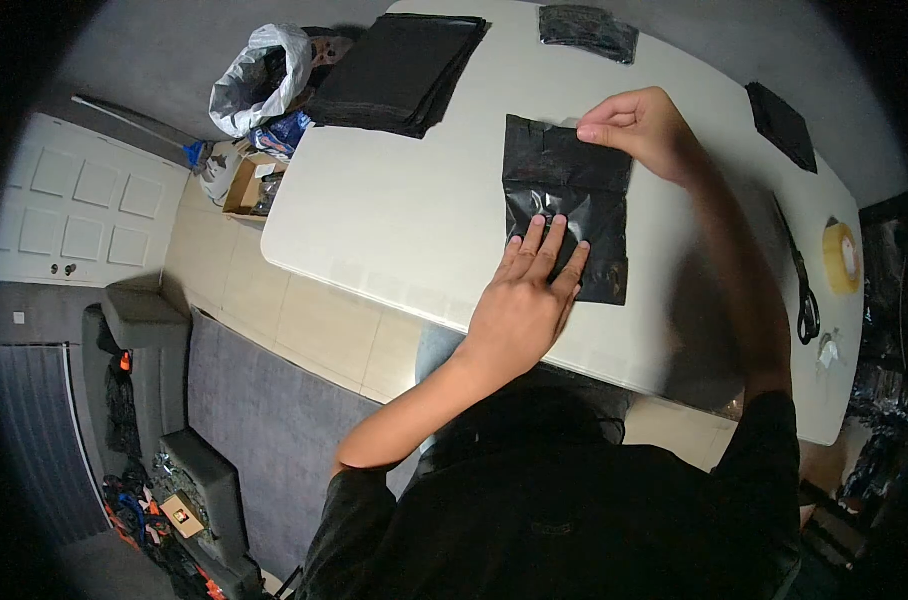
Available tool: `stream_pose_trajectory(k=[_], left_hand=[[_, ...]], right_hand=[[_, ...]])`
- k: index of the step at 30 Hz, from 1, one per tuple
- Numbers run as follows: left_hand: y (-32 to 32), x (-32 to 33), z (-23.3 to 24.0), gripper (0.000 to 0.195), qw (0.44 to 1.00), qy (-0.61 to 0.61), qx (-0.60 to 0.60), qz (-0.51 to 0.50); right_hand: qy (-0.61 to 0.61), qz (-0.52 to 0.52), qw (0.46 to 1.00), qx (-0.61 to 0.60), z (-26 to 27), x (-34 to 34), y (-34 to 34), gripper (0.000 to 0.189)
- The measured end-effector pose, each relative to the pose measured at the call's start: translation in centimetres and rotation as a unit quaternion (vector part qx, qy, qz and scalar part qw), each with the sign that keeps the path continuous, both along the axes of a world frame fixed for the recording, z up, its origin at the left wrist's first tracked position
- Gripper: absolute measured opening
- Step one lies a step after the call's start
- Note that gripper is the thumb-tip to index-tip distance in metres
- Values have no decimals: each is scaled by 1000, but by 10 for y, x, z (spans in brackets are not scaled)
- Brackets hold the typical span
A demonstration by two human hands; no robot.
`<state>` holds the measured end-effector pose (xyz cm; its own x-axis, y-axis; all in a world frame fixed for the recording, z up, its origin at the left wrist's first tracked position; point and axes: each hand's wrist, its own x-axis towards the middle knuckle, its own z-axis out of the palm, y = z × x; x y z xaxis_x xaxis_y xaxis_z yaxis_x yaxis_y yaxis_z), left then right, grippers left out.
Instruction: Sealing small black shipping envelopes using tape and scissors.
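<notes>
A black plastic sheet or bag (566, 161) lies on the white table (371, 202) in front of me, with creases running across it. My left hand (532, 292) rests palm down on its lower half, fingers spread. At the top edge, my right hand (634, 131) pinches the plastic between thumb and fingers near the upper right corner. Whether anything lies inside the plastic cannot be seen.
At the table's far left sits a stack of black sheets (401, 71). Black packets (589, 31) and a black pile (782, 126) lie along the far edge. Scissors (806, 300) and a tape roll (842, 257) are on the right. An open white bag (262, 79) stands beyond the left end.
</notes>
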<state>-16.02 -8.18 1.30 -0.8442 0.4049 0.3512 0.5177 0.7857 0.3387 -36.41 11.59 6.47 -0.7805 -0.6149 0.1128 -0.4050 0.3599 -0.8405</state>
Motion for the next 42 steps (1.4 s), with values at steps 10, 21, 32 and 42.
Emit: stream_pose_trajectory(k=[10, 21, 32, 42], left_hand=[[8, -41, 3, 49, 998, 6, -59, -24], [-9, 0, 18, 41, 999, 23, -27, -5], [-8, 19, 3, 31, 993, 65, 54, 78], [-3, 21, -3, 30, 989, 83, 62, 107]], right_hand=[[123, -35, 991, 26, -1, 51, -5, 26], [207, 61, 976, 26, -17, 91, 5, 26], [297, 70, 950, 71, -42, 115, 4, 24], [374, 77, 922, 69, -46, 116, 5, 22]])
